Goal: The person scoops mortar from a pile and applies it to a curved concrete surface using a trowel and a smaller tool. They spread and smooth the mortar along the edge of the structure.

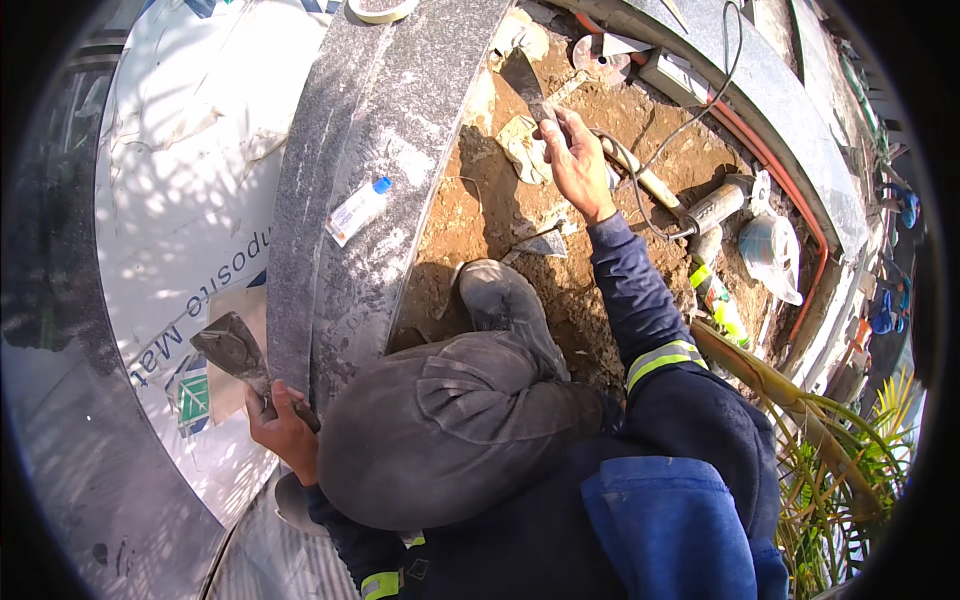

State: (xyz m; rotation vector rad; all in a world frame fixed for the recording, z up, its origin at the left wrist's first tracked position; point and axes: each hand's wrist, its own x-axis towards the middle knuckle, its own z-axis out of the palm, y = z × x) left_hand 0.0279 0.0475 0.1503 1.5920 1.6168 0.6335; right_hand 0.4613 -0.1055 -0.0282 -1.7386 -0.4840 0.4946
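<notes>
My left hand [282, 425] is closed around the handle of a putty knife [230, 345], its wide blade smeared with grey paste, over a white printed sheet [190, 240]. Further up, my right hand [580, 165] grips a second putty knife [522, 78] near the base of its blade, above the dirt bed. Between the two hands runs a dusty grey stone slab [355, 150]. On it lies a small white tube [357, 212] with a blue cap. A triangular scraper [543, 243] rests on the soil below my right hand.
Beside the right forearm lie a caulking gun [716, 208], a grey cord [680, 130] and a clear plastic bag [770, 250]. An orange pipe [765, 150] follows the far kerb. Palm leaves [840, 480] stand at lower right. My bent knee [400, 430] is over the slab's near end.
</notes>
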